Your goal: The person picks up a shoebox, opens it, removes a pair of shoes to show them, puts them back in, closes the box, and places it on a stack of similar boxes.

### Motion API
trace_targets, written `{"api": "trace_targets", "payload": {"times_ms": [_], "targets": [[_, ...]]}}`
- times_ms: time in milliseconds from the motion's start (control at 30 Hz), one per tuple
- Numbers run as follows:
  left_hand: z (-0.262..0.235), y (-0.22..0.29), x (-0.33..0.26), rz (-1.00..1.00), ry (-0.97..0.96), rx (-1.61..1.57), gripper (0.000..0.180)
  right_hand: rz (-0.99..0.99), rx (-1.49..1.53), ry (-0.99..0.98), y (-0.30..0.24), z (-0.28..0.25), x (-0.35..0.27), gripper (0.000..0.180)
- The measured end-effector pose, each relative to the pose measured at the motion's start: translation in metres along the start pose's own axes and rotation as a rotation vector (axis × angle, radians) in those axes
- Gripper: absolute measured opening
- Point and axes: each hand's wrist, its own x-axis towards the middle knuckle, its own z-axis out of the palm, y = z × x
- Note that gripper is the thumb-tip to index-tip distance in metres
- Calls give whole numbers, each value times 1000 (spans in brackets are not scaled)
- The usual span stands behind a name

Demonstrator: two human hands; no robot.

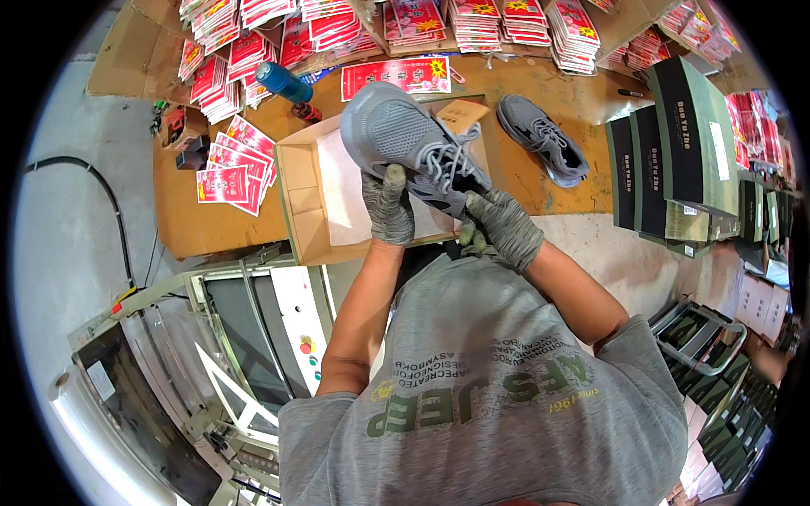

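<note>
A grey lace-up sneaker (pixel 401 139) is held up in both gloved hands above an open shoebox (pixel 305 198) lined with white paper. My left hand (pixel 388 207), in a grey knit glove, grips the sneaker's side near the toe end. At the heel end, my right hand (pixel 502 223), gloved alike, has its fingers closed on the shoe. A second grey sneaker (pixel 542 139) lies on the table to the right of the box. Behind the held shoe, a tan card (pixel 461 115) shows at the box's far edge.
Red leaflets (pixel 236 164) lie fanned out left of the box. A blue bottle (pixel 283 82) stands behind them. Stacked dark shoeboxes (pixel 696 143) rise at the right. Cardboard bins of red packets (pixel 574 34) line the back. A machine with buttons (pixel 304 329) stands at the lower left.
</note>
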Motion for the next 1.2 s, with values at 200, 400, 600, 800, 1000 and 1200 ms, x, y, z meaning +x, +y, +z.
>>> {"api": "trace_targets", "payload": {"times_ms": [200,400,600,800,1000,1200], "targets": [[4,7,4,46,-95,194,79,-4,610,-150,4,-11,11,69],[1,-4,9,100,-68,255,77,-228,702,-28,19,-2,29,49],[-1,-9,17,-27,-2,275,74,-95,380,216,22,-12,24,49],[-3,-2,45,-298,-168,-6,76,-632,-772,644,-7,-26,-38,64],[30,-29,17,-155,-447,206,114,-325,200,67,11,-22,-14,66],[61,6,1,-298,-480,214,103,-195,-158,316,33,-93,0,41]]}}
